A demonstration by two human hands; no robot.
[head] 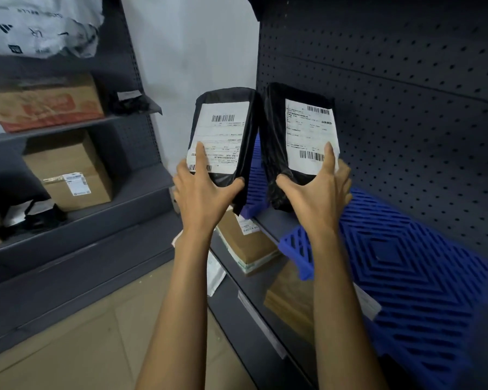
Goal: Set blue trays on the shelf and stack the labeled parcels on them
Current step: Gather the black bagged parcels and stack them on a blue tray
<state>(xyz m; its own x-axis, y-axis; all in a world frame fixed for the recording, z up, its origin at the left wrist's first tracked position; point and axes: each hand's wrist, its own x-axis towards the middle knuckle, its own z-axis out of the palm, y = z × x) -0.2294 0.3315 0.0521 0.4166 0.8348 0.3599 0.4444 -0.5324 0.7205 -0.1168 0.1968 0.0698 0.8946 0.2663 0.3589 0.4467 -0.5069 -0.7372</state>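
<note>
Fingers of left hand and right hand grasp parcels, seemingly over trays.

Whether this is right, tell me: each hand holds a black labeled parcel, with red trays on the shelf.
Wrong colour: the head view shows blue trays on the shelf, not red. The left hand holds the left parcel, the right hand the right parcel, both black and labeled.

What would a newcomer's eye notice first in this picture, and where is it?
Most striking are two black parcels with white barcode labels, side by side at the centre: the left hand grips the left parcel, the right hand grips the right parcel. Next comes the bright blue slotted tray, lying on the dark shelf at the lower right.
</note>
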